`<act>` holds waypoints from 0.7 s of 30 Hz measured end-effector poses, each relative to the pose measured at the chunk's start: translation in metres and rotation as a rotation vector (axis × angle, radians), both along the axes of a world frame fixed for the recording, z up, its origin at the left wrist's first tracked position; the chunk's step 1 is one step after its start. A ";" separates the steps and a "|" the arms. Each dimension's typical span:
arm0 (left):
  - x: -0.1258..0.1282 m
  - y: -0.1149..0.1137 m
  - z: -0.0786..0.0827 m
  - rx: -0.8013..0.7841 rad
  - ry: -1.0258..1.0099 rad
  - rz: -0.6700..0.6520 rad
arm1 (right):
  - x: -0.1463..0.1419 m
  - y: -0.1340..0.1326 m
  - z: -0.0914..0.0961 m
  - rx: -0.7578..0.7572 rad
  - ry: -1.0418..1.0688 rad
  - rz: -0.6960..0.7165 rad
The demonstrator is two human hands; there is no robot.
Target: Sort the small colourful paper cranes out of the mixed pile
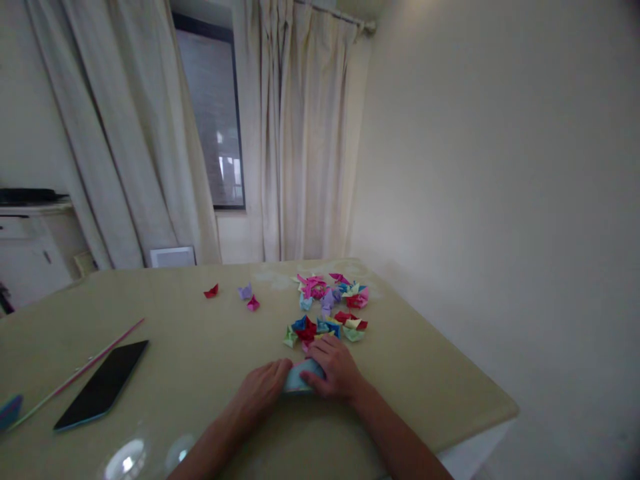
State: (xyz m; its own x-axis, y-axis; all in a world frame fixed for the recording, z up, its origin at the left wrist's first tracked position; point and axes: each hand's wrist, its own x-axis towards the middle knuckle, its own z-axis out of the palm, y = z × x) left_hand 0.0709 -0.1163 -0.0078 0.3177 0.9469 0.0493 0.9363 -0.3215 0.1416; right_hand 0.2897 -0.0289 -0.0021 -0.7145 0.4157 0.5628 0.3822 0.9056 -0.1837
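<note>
A piece of light blue folded paper (303,375) lies on the table between my hands, close to the table's near side. My left hand (264,385) grips its left end, fingers curled together. On the right end rests my right hand (334,368), with the thumb on the paper's face and the fingers bent over the far edge. Just beyond my right hand is a pile of small folded paper pieces (307,329) in red, blue, green, yellow and pink. The underside of the light blue paper is hidden.
Further back sits a second cluster of folded papers (314,287). A red folded piece (211,291), a lilac one (245,291) and a magenta one (253,303) lie apart. Left are a black tablet-like slab (103,385) and a thin pink-and-green stick (93,362). A wall (500,200) borders the right.
</note>
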 end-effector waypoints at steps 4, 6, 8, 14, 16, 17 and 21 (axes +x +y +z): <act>-0.006 0.000 -0.005 -0.019 -0.133 -0.007 | 0.001 0.000 0.000 -0.058 -0.027 -0.008; -0.007 -0.001 -0.004 -0.027 -0.168 -0.008 | 0.001 0.001 0.000 -0.079 -0.052 -0.012; -0.005 -0.004 -0.001 -0.046 -0.186 -0.002 | 0.001 0.001 -0.001 -0.093 -0.082 -0.019; -0.001 -0.012 0.009 -0.065 -0.214 0.007 | 0.001 -0.001 -0.002 -0.123 -0.163 -0.015; 0.001 -0.011 0.010 -0.094 -0.211 0.049 | 0.000 -0.002 -0.002 -0.121 -0.182 -0.013; 0.003 -0.009 0.010 -0.110 -0.198 0.064 | 0.000 -0.002 -0.002 -0.119 -0.188 -0.013; 0.008 -0.003 0.009 -0.154 -0.056 0.085 | 0.000 -0.001 -0.003 -0.111 -0.188 -0.015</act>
